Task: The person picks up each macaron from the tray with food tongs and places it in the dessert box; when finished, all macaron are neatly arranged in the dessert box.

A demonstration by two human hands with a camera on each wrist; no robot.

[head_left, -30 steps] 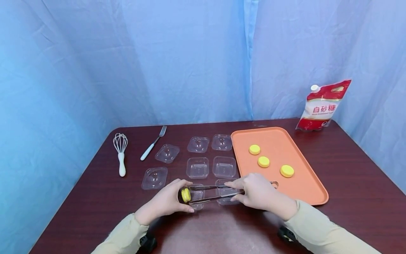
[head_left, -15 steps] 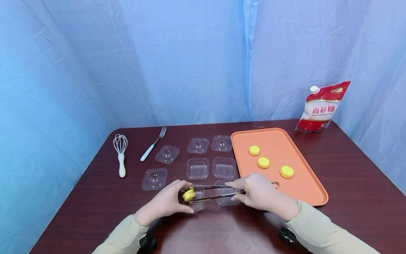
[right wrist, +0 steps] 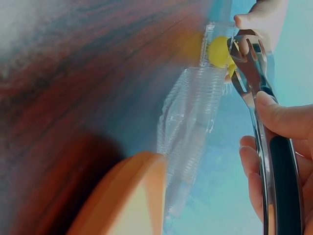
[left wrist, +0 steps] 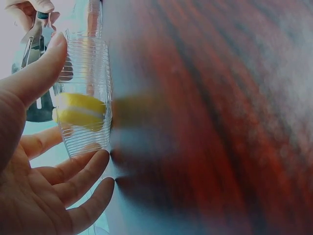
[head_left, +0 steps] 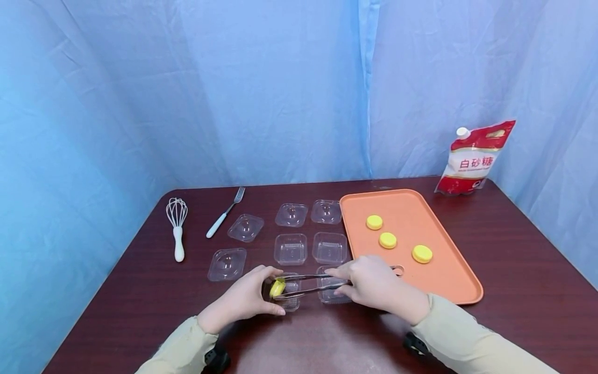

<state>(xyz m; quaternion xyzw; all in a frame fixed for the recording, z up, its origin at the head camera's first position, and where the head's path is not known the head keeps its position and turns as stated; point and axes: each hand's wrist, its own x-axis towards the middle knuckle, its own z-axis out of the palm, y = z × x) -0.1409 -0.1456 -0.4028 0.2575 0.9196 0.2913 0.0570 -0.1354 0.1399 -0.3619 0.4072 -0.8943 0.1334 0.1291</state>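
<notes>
My left hand holds a clear plastic box on the table, thumb on one side and fingers round the other. A yellow macaron with a pale band sits in the box. My right hand grips metal tongs with dark handle panels. Their slotted tips are apart, over the mouth of the box. Another bit of yellow shows by the tips in the right wrist view; I cannot tell if it is a second macaron. Beneath the right hand stands another clear box.
Several macarons lie on the orange tray at right. Two clear boxes stand behind the front pair. Several clear lids lie left and behind. A whisk, a fork and a sugar bag are farther out.
The macaron at the box has tilted from standing on edge. The right hand and tongs have shifted slightly left. The left hand has stayed in place.
</notes>
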